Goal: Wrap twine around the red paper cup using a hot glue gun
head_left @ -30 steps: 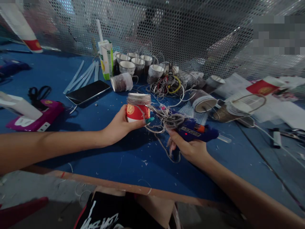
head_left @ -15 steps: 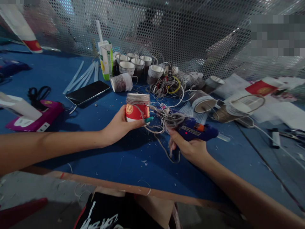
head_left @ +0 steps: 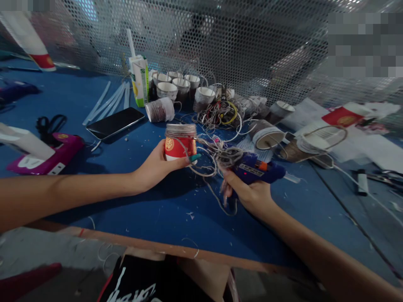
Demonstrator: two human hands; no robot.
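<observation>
Red cup (head_left: 180, 142) and glue gun (head_left: 258, 170) shifted slightly left since earlier.

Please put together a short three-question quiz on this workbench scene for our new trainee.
1. True or false: the left hand holds a red paper cup with twine wound round its upper part.
2. Which tool does the right hand grip? A) scissors B) blue glue gun C) pliers
3. Fill in: the smartphone lies flat on the blue table, beside a bundle of clear ____.

Key
1. True.
2. B; its nozzle points towards the cup, with tangled twine between them.
3. Glue sticks.
</observation>
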